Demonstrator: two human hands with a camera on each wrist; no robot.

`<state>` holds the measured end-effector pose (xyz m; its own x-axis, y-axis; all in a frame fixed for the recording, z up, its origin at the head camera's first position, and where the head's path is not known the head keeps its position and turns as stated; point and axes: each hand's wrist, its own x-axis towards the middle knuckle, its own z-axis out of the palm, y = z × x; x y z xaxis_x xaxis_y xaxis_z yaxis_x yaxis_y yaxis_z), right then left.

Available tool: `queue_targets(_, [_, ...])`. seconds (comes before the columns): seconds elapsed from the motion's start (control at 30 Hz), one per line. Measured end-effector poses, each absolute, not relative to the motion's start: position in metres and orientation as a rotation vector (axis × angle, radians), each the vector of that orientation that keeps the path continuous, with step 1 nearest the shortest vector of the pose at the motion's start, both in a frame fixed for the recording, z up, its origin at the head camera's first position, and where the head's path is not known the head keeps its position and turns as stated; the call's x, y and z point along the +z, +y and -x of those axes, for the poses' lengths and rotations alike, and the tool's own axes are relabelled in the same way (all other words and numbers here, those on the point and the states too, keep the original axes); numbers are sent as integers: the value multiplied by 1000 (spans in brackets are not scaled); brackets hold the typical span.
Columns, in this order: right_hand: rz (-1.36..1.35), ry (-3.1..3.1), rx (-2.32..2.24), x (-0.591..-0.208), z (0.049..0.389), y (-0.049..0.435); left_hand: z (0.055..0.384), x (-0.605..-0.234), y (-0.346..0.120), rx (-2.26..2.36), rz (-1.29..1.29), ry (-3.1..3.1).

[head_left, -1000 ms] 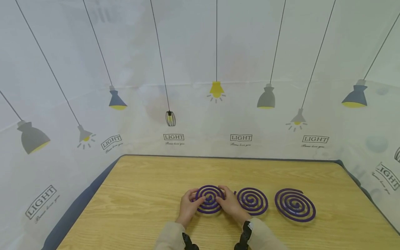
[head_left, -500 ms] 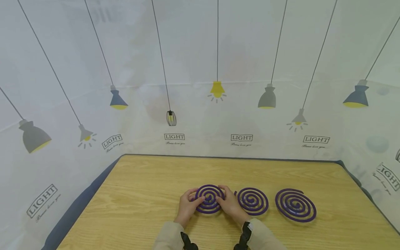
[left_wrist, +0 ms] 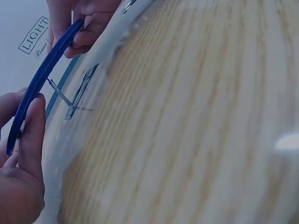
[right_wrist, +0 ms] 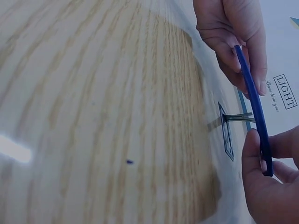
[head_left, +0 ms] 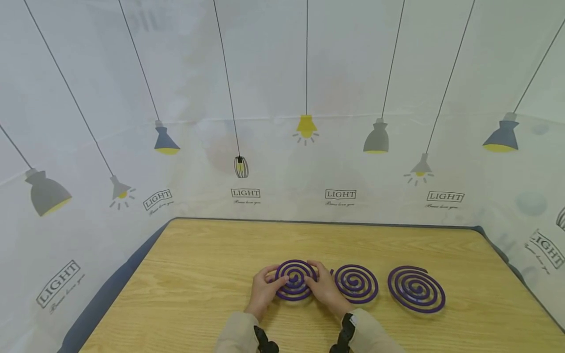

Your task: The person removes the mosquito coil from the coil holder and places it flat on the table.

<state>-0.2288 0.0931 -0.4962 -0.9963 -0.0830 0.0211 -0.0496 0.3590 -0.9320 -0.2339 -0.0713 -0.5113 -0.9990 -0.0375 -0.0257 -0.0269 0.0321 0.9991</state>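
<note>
A purple mosquito coil (head_left: 295,292) lies flat between my two hands in the head view. My left hand (head_left: 263,290) pinches its left side, thumb on top and fingers below. The opposite side is pinched by my right hand (head_left: 328,289), with that thumb near the coil's middle. Seen edge-on in the left wrist view, the coil (left_wrist: 44,74) is raised above the table over a small metal stand (left_wrist: 83,91). The upright prong of the stand (right_wrist: 226,128) reaches the coil's underside in the right wrist view; whether it is fixed there I cannot tell.
Two more purple coils rest to the right: a nearer spiral (head_left: 356,300) beside my right hand and another spiral (head_left: 417,310) farther right, tilted. A small dark bit (right_wrist: 130,162) lies on the wooden table (head_left: 198,274). A lamp-printed curtain (head_left: 282,162) surrounds the table's back and sides.
</note>
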Motion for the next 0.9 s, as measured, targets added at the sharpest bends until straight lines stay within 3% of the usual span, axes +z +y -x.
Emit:
queue_targets(0.5, [114, 2594, -1758, -491, 228, 95, 233, -500, -75, -2192, -27, -2296])
queue_targets(0.9, [187, 2543, -1853, -478, 226, 102, 223, -473, -80, -2183, 189, -2346])
